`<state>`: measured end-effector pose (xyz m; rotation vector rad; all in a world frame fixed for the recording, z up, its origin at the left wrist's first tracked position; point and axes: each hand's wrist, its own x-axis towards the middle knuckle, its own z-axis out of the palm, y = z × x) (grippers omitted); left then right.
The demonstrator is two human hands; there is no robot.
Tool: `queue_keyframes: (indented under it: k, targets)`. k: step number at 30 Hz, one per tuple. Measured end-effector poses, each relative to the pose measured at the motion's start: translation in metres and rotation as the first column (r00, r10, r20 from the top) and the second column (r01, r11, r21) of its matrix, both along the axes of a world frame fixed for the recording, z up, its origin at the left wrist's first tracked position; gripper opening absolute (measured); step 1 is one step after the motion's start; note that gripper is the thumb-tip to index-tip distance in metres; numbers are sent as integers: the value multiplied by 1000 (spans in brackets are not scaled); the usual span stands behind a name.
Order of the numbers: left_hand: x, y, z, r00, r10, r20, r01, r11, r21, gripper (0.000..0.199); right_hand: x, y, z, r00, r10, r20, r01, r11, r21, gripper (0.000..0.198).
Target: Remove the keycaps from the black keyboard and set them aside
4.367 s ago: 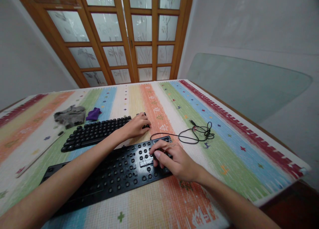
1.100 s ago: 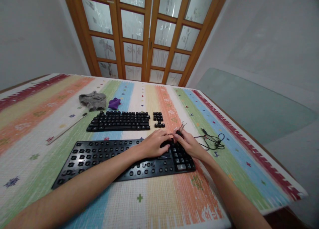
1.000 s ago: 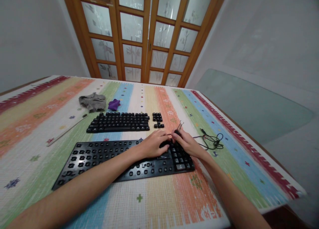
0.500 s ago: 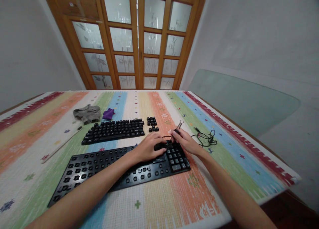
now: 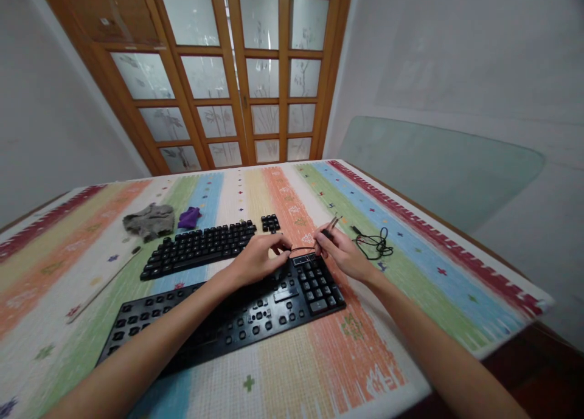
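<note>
A black keyboard [image 5: 269,306] lies at a slant before me, its left and middle parts showing bare key sockets. Keycaps sit on its number pad [image 5: 317,285] at the right end. My left hand [image 5: 258,258] is over the keyboard's back edge, thumb and fingers curled together; what they pinch, if anything, is hidden. In my right hand [image 5: 340,252], beside the number pad, is a keycap puller [image 5: 334,221] with a dark handle, its two thin wire prongs pointing up and away. A bit of black cable shows between the hands.
Behind the keyboard, loose black keycaps [image 5: 201,249] stand in rows, with a smaller group [image 5: 270,222] to their right. A grey cloth [image 5: 150,221], a purple cloth [image 5: 189,218] and a long thin brush [image 5: 104,285] lie at left. Coiled cable [image 5: 376,245] lies at right.
My left hand has lifted off the keys and drawn back left, its fingers curling in. The right hand keeps the puller beside the number pad. The whole view has shifted and tilted slightly.
</note>
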<state>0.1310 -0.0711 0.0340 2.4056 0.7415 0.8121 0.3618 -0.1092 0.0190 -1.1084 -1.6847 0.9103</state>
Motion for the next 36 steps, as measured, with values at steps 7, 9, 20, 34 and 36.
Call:
queue_keyframes:
  k: [7, 9, 20, 34, 36]
  targets:
    - [19, 56, 8, 990, 129, -51, -124, 987, 101, 10, -2, -4, 5, 999, 2, -43, -2, 1000, 6, 43]
    - [29, 72, 6, 983, 159, -90, -147, 981, 129, 11, -1, -4, 5, 999, -3, -42, 3, 1000, 6, 42]
    - [77, 127, -13, 887, 147, -438, -14, 956, 292, 24, 1, -6, 6, 1000, 7, 9, -8, 1000, 29, 35]
    - [72, 159, -10, 919, 2, -395, 108, 961, 256, 14, -3, -10, 12, 999, 16, 40, -17, 999, 31, 30]
    - [67, 159, -12, 930, -11, -368, 103, 967, 231, 17, -4, -11, 12, 998, 27, 49, -28, 999, 27, 29]
